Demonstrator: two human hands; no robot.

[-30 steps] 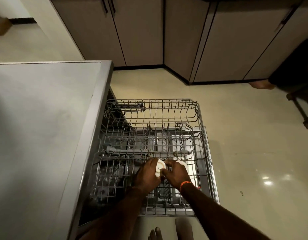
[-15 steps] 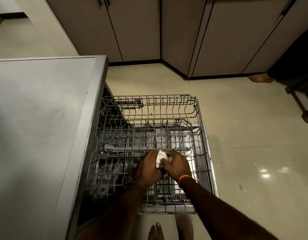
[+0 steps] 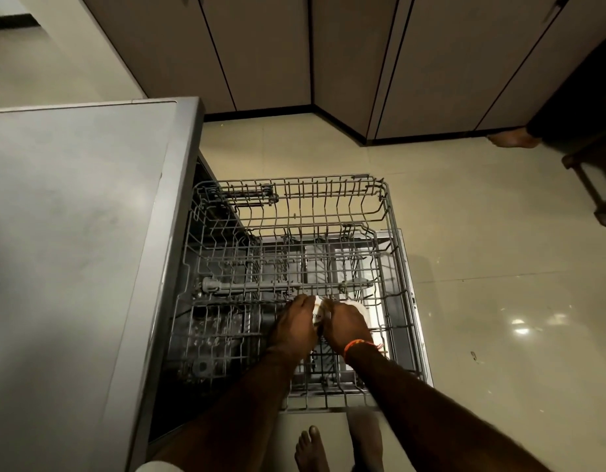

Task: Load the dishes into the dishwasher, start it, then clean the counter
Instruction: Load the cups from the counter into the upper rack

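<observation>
The dishwasher [image 3: 179, 206] stands open at the left, its grey wire rack [image 3: 380, 212] pulled out over the lowered door. Both my hands reach into the near half of the rack. My left hand [image 3: 294, 327] and my right hand [image 3: 347, 325] together hold a small white dish [image 3: 318, 311], which shows only as a sliver between them, plus a white edge past the right hand's knuckles. An orange band circles my right wrist. The rest of the rack holds no dishes that I can see.
The dishwasher's grey top [image 3: 66, 233] fills the left. Beige cabinet doors [image 3: 271, 49] run along the back. Glossy tile floor [image 3: 499, 301] spreads to the right. Another person's bare foot [image 3: 513, 137] and a dark stool [image 3: 598, 185] are at far right. My own foot [image 3: 310, 449] is below the rack.
Both hands have closed tighter round the white dish, so less of it shows now. The camera has tilted slightly, shifting the scene upward.
</observation>
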